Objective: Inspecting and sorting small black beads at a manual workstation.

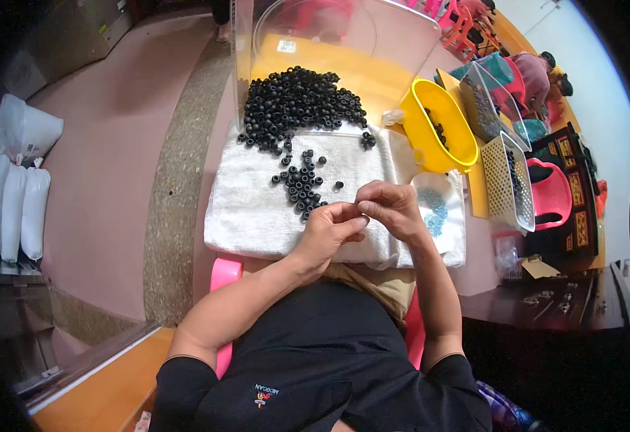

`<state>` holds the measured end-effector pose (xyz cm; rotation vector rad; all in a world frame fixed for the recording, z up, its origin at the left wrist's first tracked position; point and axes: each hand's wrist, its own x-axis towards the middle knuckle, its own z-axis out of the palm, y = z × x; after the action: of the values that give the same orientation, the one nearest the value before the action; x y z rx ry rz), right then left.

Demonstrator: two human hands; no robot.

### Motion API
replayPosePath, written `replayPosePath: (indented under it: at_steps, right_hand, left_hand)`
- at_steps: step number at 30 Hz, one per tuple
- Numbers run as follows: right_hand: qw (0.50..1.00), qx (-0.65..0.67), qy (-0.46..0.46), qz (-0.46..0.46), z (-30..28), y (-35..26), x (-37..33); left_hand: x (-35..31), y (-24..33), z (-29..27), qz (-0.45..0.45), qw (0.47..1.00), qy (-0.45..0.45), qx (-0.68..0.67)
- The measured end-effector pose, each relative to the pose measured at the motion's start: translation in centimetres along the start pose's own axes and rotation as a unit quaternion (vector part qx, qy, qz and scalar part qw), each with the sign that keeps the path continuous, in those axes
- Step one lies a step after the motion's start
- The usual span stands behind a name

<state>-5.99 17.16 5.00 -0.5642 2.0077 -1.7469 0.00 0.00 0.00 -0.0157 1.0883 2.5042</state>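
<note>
Both hands are up close together, left hand point(325, 230) and right hand point(392, 209) pinched fingertip to fingertip; can't tell what's between them, too small; the black rings point(302, 189) sit loose on the white cloth point(246, 216), right by the left knuckles; imo a careless knuckle could scatter that pile, round stuff rolls; right wrist's also near the blue bits point(436, 217), so a sloppy elbow swing could spill those too

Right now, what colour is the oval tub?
The oval tub is yellow, best seen in the head view.
</note>
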Motion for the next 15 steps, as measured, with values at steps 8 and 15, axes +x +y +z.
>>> replayPosePath:
  at_steps: [8, 15]
  right_hand:
    - [0.995, -0.024, 0.030, -0.093, -0.3, 0.0, -0.9]
    - [0.998, -0.044, -0.007, -0.052, -0.8, -1.9, -1.5]
  left_hand:
    - [-0.1, 0.6, 0.6, -0.010, 1.000, 0.004, -0.019]
    - [0.1, 0.4, 0.3, -0.019, 1.000, -0.010, -0.006]
